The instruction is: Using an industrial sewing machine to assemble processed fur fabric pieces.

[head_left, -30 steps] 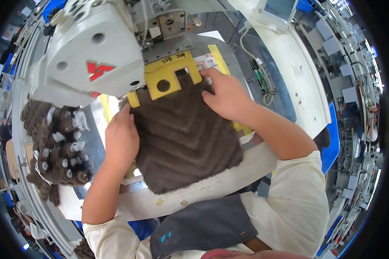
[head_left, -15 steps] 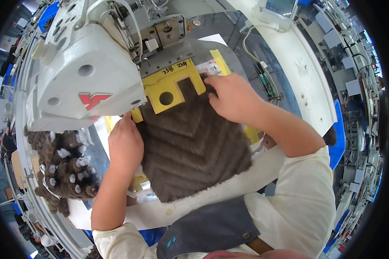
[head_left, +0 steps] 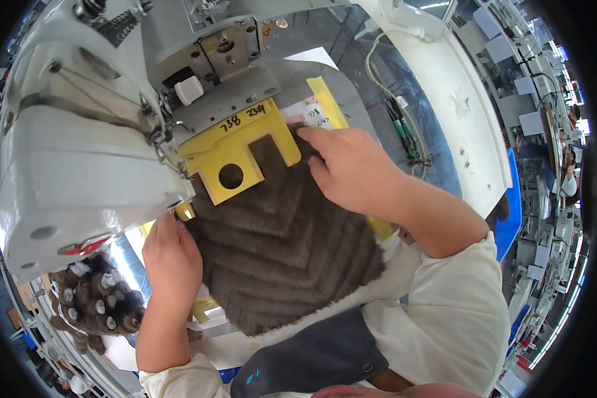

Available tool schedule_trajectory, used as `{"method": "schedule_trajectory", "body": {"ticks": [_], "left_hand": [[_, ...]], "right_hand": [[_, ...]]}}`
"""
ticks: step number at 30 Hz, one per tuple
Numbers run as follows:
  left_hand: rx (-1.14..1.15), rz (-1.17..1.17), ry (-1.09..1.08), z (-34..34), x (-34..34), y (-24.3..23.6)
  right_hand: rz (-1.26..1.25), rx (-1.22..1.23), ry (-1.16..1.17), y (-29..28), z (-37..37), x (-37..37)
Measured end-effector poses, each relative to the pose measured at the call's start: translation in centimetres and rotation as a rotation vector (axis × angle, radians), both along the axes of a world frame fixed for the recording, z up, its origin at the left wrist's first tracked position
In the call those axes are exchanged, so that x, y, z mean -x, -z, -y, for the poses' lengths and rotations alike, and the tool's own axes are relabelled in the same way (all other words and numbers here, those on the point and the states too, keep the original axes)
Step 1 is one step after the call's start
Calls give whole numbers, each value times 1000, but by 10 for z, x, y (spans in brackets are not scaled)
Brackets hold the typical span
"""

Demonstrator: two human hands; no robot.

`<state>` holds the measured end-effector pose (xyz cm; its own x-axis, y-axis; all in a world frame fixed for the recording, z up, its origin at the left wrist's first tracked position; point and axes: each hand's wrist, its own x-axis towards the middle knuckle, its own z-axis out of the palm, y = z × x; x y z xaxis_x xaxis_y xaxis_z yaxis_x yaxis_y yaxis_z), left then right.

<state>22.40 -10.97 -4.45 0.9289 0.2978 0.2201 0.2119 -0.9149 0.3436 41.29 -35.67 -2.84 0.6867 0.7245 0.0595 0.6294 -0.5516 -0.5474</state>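
A dark brown fur piece (head_left: pixel 278 259) with V-shaped ridges lies under a yellow template (head_left: pixel 242 188), which has a round hole and a square notch. My left hand (head_left: pixel 172 259) is closed at the fur's upper left corner, fingertips bunched beside the template's small left tab, close under the white sewing machine head (head_left: pixel 79 166). What lies between those fingertips is partly hidden. At the fur's upper right corner, my right hand (head_left: pixel 351 166) grips the edge, index finger stretched toward the template and thumb on the pile. The machine's needle area is hidden behind its head.
Left of my left arm lies a bundle of brown fur pieces (head_left: pixel 96 305) with pale round tips. Thread snips with green handles (head_left: pixel 402 126) and a cord lie at the right. A blue bin (head_left: pixel 509 212) stands beyond my right arm. A metal clamp plate (head_left: pixel 265 86) sits behind the template.
My view has shifted and tilted, so the machine head looks larger and closer at the left. Both hands stay at the same corners of the fur, with little visible movement against it.
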Motion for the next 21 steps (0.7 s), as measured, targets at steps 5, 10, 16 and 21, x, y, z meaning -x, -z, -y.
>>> {"method": "schedule_trajectory", "body": {"ticks": [5,10,16,21], "left_hand": [[-37,-3,-6,2,0,1],[-55,-19,-19,1,2,1],[0,-212,-75,-2,5,-4],[-39,2,-7,2,2,-2]], "right_hand": [[-156,34,34,-15,-2,2],[-80,153,-29,-9,0,6],[-20,205,-73,-9,2,8],[-38,112,-66,-7,-4,8]]}}
